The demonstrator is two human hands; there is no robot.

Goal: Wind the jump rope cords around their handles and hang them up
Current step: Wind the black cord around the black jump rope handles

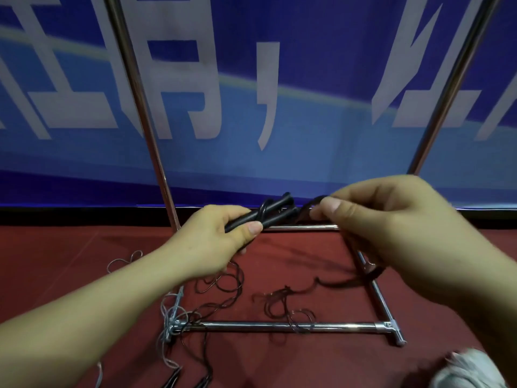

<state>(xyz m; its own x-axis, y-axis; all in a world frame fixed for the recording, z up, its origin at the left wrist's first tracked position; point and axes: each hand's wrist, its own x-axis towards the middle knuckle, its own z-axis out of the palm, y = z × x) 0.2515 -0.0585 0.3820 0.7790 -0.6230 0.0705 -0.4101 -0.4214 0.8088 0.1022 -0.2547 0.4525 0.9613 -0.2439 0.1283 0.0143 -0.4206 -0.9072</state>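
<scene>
Head view: the left hand (218, 239) is curled round a pair of slim black plastic jump rope handles (265, 214), held side by side. Just beside it, the right hand (391, 219) pinches the thin dark cord (313, 204) at the handle ends. Winding looks barely begun, with one turn on; next the cord must be carried round both handles under tension. Below the hands, slack cord (223, 287) lies on the red carpet (56, 261) by a chrome rack base (279, 326).

Cropped white characters on banner (307, 135), unreadable
</scene>
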